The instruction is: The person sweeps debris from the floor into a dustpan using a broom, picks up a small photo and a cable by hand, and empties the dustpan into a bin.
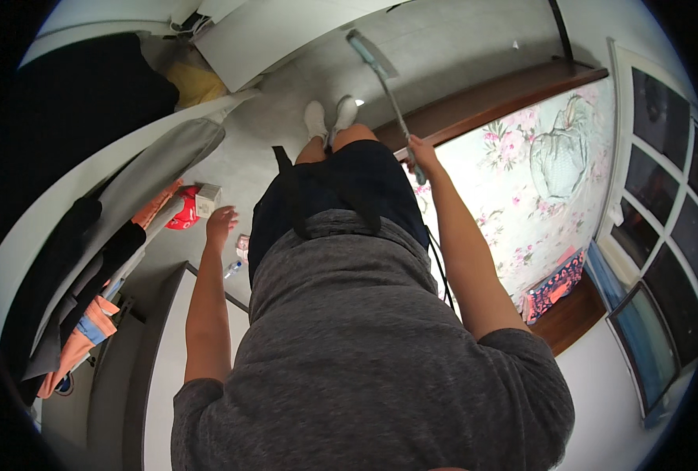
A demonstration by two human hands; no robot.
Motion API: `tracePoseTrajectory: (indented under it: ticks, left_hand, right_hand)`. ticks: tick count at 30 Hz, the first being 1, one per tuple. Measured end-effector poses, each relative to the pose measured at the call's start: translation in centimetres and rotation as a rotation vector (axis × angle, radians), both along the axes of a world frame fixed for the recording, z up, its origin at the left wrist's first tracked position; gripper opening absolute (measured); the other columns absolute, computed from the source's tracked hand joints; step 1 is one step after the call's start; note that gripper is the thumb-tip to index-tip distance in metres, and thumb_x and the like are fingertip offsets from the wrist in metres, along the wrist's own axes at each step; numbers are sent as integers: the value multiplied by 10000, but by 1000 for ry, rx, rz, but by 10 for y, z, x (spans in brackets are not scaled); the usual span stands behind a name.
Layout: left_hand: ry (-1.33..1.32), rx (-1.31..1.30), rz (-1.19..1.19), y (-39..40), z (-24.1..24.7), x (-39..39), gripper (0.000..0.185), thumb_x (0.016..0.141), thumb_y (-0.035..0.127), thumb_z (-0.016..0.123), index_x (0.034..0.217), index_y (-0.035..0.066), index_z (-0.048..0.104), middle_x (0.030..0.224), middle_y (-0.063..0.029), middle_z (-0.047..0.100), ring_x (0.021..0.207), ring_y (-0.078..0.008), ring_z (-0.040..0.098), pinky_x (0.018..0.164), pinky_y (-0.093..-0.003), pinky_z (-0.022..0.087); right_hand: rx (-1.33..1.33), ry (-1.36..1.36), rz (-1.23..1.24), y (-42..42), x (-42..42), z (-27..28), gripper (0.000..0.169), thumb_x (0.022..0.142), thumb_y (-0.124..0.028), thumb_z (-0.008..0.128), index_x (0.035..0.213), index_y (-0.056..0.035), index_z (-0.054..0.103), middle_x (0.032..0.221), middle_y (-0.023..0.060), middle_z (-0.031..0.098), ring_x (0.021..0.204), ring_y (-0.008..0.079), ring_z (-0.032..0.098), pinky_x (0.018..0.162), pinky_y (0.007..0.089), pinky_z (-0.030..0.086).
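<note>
My right hand (422, 154) grips the end of a long thin handle, which belongs to a pale blue-green broom or brush (365, 52). Its head lies over the grey floor (290, 76), beyond my white shoes (330, 118). On the other side, my left hand (222, 221) hangs in the air with fingers partly bent and nothing seen in it. Below or beside it are a small white box (208, 200) and a red object (185, 209) whose kind I cannot tell.
A bed with a floral sheet (502, 194) and dark wooden frame (502, 100) stands right, with a pale green bag-like item (560, 162) on it. Clothes (84, 329) hang left. A plastic bottle (232, 269) lies on the floor. A white cabinet (266, 35) stands ahead.
</note>
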State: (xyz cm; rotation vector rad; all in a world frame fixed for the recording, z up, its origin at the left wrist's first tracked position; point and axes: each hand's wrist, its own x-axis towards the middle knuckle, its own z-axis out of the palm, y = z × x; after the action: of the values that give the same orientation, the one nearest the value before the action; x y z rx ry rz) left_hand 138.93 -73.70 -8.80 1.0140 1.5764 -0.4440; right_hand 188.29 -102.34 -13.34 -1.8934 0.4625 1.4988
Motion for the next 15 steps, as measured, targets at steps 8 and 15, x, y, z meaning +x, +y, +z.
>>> tracePoseTrajectory:
  ticks: [8, 15]
  left_hand:
    - [-239, -11, 28, -22, -20, 28, 302, 970, 239, 572, 1231, 93, 616, 1054, -75, 706, 811, -130, 678, 714, -229, 502]
    - [-225, 0, 174, -66, 0, 14, 286, 944, 156, 576, 1195, 27, 621, 998, -104, 701, 799, -139, 656, 672, -231, 498]
  right_hand:
    - [92, 37, 163, -22, 6, 77, 416, 991, -239, 509, 1378, -88, 506, 620, 40, 505, 453, 124, 478, 392, 281, 395]
    - [22, -2, 48, -43, 46, 102, 433, 1001, -252, 517, 1417, -144, 470, 606, 34, 496, 431, 101, 429, 398, 240, 351]
